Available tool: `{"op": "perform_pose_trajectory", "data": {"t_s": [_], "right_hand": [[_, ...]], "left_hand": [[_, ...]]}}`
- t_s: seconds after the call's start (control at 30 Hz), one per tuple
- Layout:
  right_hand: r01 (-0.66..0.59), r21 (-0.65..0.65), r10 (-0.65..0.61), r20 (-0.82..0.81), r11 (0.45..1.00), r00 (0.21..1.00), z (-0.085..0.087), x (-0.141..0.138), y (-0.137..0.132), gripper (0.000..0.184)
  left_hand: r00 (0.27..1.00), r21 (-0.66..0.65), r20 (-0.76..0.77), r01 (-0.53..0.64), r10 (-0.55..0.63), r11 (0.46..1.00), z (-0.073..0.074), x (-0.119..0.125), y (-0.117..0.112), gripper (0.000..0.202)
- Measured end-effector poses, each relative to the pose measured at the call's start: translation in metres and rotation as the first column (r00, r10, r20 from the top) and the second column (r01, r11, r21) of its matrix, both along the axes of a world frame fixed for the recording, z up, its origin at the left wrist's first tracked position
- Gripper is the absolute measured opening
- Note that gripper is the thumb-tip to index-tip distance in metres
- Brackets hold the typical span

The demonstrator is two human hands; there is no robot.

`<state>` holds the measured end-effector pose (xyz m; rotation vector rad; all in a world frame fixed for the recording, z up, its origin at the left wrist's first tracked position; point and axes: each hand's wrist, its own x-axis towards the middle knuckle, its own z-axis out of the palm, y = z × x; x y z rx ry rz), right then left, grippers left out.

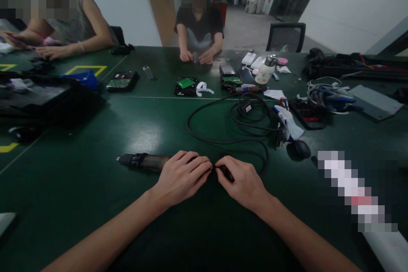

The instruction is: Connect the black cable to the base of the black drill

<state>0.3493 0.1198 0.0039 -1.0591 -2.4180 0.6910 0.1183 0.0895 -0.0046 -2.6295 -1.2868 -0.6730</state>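
A dark corded electric screwdriver [149, 161] lies on the green table, its bit pointing left. My left hand [183, 174] wraps over its rear part, hiding it. Close by on the right, my right hand [240, 180] is closed in a pinch around the dark end of a black cable [267, 153]. The cable end and the back of the screwdriver come close together between my fingertips; I cannot tell whether they touch. From my right hand the cable loops away into a loose coil beyond.
Hard drives [123, 81] with green boards lie across the table, with a white patterned bottle [267, 70] behind. At right are a computer mouse [301, 148], a black tray [307, 114] and a grey metal plate [376, 102]. Two people sit opposite. A dark bin [47, 97] stands left.
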Motion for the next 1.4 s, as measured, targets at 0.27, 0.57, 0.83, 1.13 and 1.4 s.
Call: {"op": "perform_pose_trajectory", "data": {"t_s": [0.27,0.57,0.83,1.13,1.4], "right_hand": [[0.003,0.009,-0.003,0.0,1.0,1.0,0.0006,0.0002,-0.0001,0.009],[0.003,-0.003,-0.003,0.014,1.0,1.0,0.0014,0.0003,-0.0003,0.008],[0.017,0.026,-0.017,-0.006,1.0,1.0,-0.0029,-0.0004,-0.0003,0.009],[0.009,0.007,-0.009,0.001,1.0,1.0,-0.0006,0.0,-0.0002,0.008],[0.008,-0.008,-0.008,-0.001,1.0,1.0,0.0002,0.0001,-0.0003,0.008]], "left_hand": [[1.0,0.012,-0.007,-0.018,0.018,1.0,-0.0004,-0.0001,0.0,0.022],[0.999,0.008,-0.03,-0.031,0.031,0.999,-0.0007,0.0011,-0.0005,0.019],[1.0,0.024,-0.021,-0.019,0.019,1.0,-0.0022,0.0006,0.0002,0.02],[1.0,0.008,-0.015,0.004,-0.003,1.0,-0.0025,-0.0006,-0.0003,0.025],[1.0,0.01,-0.006,-0.008,0.008,1.0,-0.0024,-0.0001,-0.0009,0.025]]}}
